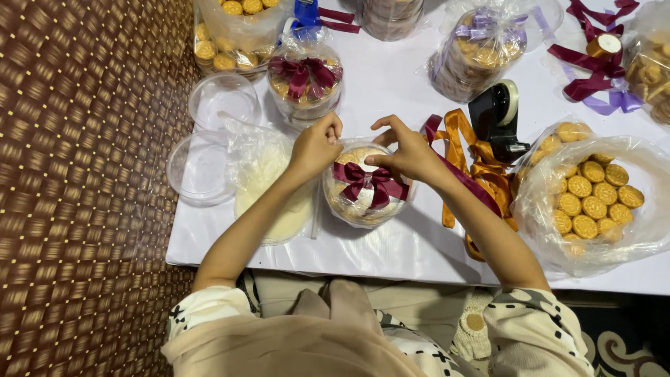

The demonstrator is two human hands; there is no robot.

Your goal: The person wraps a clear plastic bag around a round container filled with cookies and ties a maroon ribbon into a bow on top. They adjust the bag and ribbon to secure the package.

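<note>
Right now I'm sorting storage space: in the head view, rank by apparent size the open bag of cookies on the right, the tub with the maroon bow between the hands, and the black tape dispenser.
1. Bag of cookies, clearly largest.
2. Tub with the maroon bow.
3. Tape dispenser, smallest; it sits slightly farther from the camera, but the gap looks real.

a clear glossy plastic tub [364, 195] of biscuits, bound with a satin-sheen maroon ribbon bow [370, 183], sits at the centre of the counter [391, 91], which is draped in a smooth white plastic-looking sheet. the left hand [316, 145] and right hand [407, 152] each close a bare grip at its top. at nine o'clock, empty transparent lids [202, 167] and crinkled clear film [262, 174]. at three o'clock, shiny orange ribbon [481, 167], a matt black plastic tape dispenser [497, 119] and a glossy bag of embossed golden biscuits [593, 199]. the floor mat [84, 174] looks woven and coarse.
</note>
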